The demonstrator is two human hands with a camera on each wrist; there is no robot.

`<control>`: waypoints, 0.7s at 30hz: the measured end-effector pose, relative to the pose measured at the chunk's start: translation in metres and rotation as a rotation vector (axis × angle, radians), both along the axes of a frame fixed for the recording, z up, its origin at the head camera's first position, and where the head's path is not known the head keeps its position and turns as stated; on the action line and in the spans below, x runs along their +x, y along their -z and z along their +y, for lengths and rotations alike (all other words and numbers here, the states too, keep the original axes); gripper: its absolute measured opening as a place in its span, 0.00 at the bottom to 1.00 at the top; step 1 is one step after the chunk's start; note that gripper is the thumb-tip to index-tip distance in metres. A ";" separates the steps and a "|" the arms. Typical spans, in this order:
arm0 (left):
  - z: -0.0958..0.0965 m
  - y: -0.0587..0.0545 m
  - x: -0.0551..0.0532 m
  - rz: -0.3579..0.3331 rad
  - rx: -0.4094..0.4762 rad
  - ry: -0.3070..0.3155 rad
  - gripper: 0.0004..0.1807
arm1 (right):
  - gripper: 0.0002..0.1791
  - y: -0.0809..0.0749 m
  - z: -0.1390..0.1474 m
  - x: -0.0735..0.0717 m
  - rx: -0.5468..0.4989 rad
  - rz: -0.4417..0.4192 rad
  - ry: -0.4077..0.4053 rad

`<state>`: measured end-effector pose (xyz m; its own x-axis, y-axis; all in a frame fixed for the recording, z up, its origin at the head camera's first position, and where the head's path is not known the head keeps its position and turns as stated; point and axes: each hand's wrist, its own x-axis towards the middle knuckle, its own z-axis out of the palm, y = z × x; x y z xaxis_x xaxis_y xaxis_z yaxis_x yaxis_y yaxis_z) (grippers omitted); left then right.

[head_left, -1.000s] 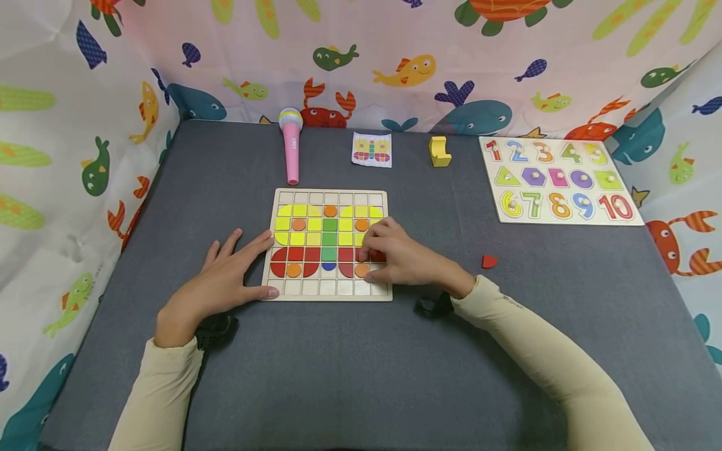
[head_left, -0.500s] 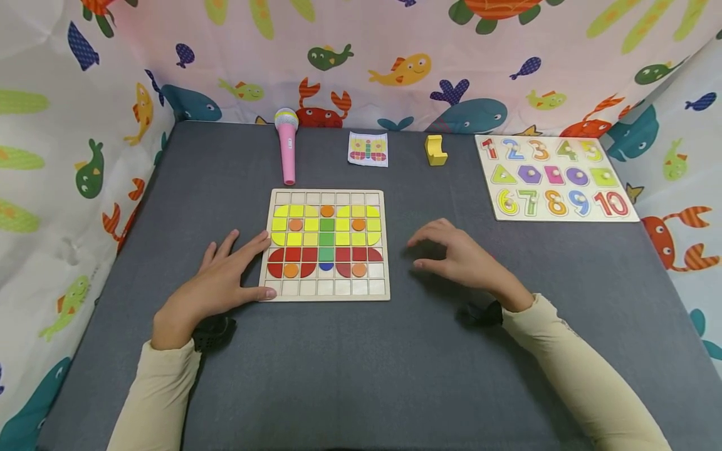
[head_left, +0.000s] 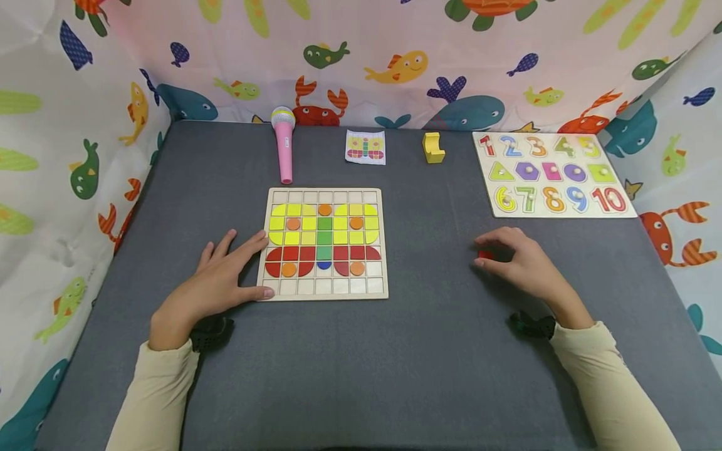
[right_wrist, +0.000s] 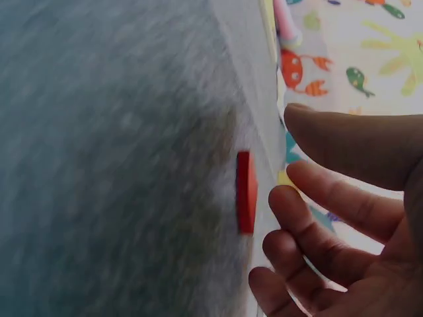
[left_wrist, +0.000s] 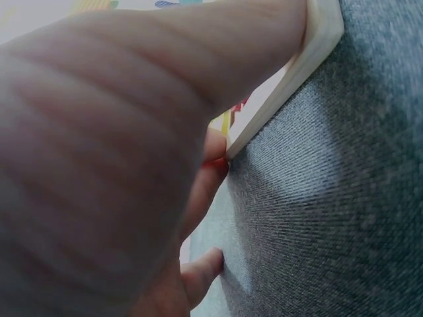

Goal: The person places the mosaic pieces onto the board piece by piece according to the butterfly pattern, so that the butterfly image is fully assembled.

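Observation:
My left hand (head_left: 210,294) rests at the left side of a square wooden grid board (head_left: 324,287), its thumb on the near-left corner and its fingertips at the left edge. Coloured tiles on the board form a yellow, red, green, orange and blue butterfly pattern. In the left wrist view, the thumb lies over the board's pale edge (left_wrist: 318,49). My right hand (head_left: 530,266) is low over the cloth on the right, thumb and fingers spread around a small red tile (head_left: 485,255). The right wrist view shows the red tile (right_wrist: 247,193) lying on the cloth, apart from the fingertips.
Behind the board lie a pink toy microphone (head_left: 285,153), a small pattern card (head_left: 365,150) and a yellow block (head_left: 433,149). A number and shape puzzle board (head_left: 536,184) is at the back right. Printed fabric (head_left: 237,37) walls the grey table (head_left: 361,369).
My right hand has left the board, where a red tile now sits at the right end of the upper red row, and moved right to the loose red tile. My left hand stays put.

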<state>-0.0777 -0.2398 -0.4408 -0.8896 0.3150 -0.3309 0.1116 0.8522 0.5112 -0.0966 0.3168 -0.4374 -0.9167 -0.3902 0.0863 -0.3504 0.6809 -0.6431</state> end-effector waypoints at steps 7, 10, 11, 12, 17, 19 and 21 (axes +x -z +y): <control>0.000 -0.002 0.001 0.006 0.009 0.005 0.63 | 0.20 0.005 0.010 0.003 0.067 -0.041 0.083; 0.001 -0.003 0.001 0.012 0.012 0.006 0.63 | 0.19 0.009 0.011 0.002 0.072 -0.020 0.079; 0.001 -0.004 0.001 0.015 0.012 0.007 0.63 | 0.18 0.010 0.011 0.002 0.068 -0.010 0.074; 0.001 -0.004 0.001 0.017 0.012 0.007 0.63 | 0.18 0.010 0.010 0.002 0.063 -0.001 0.071; 0.001 -0.004 0.002 0.015 0.017 0.007 0.63 | 0.14 0.012 0.007 0.001 0.029 0.030 0.059; 0.001 -0.003 0.002 0.014 0.018 0.006 0.63 | 0.13 0.012 0.007 0.000 0.025 0.040 0.054; 0.001 -0.003 0.002 0.014 0.016 0.006 0.63 | 0.12 0.013 0.006 0.000 0.025 0.047 0.048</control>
<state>-0.0760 -0.2390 -0.4379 -0.8922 0.3250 -0.3136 0.1234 0.8433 0.5230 -0.0968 0.3233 -0.4503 -0.9297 -0.3483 0.1200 -0.3460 0.7135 -0.6093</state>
